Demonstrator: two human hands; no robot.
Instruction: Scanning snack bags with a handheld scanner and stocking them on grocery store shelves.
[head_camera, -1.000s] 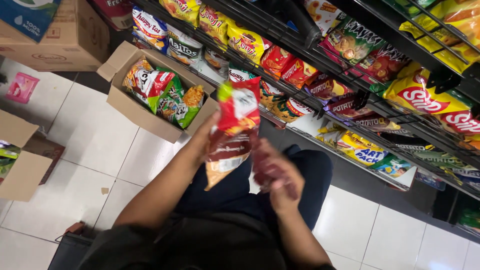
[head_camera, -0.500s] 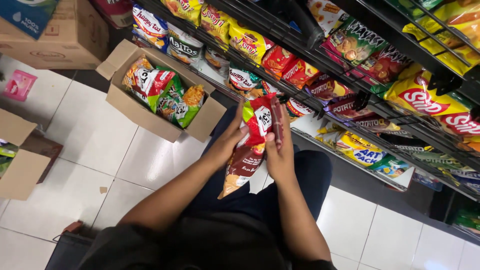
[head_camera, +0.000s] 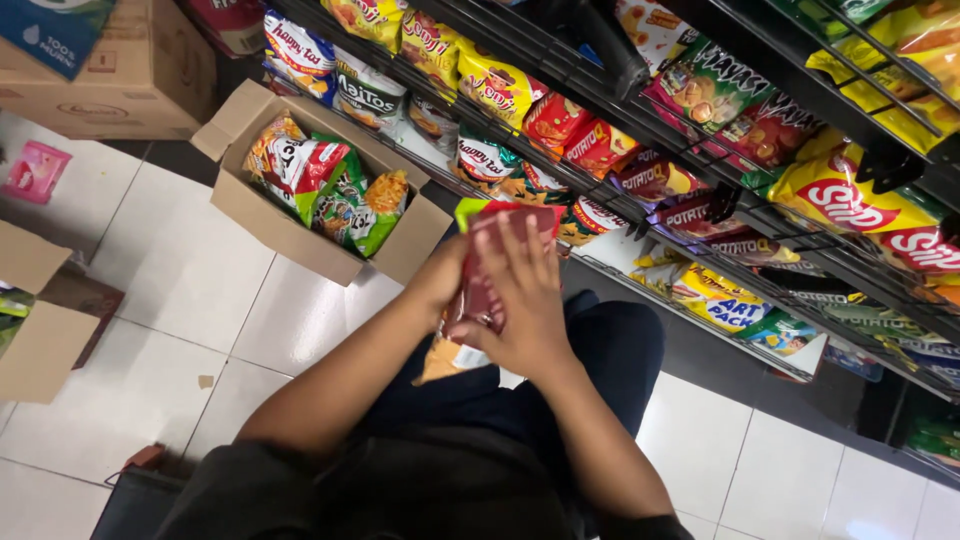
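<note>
**A:** How do your hands stand?

**B:** Your right hand (head_camera: 520, 300) lies flat across the front of the red snack bag (head_camera: 490, 270), fingers spread; your left hand (head_camera: 445, 285) grips it from behind, mostly hidden. Both are clamped on the bag, close together.

**A:** And where is the bag?

**B:** Above your lap, just near of the snack shelves (head_camera: 700, 200). To the left, on the white tiled floor (head_camera: 180, 300), an open cardboard box (head_camera: 290, 235) holds more bags.

Shop aisle, wire shelves (head_camera: 640, 200) of snack bags (head_camera: 495, 85), stock cartons (head_camera: 300, 235)
</note>
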